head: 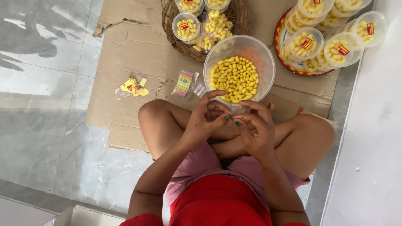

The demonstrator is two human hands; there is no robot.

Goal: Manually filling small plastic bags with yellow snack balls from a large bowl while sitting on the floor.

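A large clear plastic tub (239, 62) of yellow oblong snacks (234, 78) sits on flattened brown cardboard (134, 54). Far right, small lidded clear tubs (307, 44) hold the same. Near it, left hand (204, 119) and right hand (256, 127) meet, fingertips pinched together; what they pinch is unclear.

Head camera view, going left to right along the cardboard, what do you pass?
Small pile of yellow paper labels → flat clear packet of coloured strips → big clear plastic tub of yellow oval snacks → round red-rimmed tray stacked with lidded clear cups.
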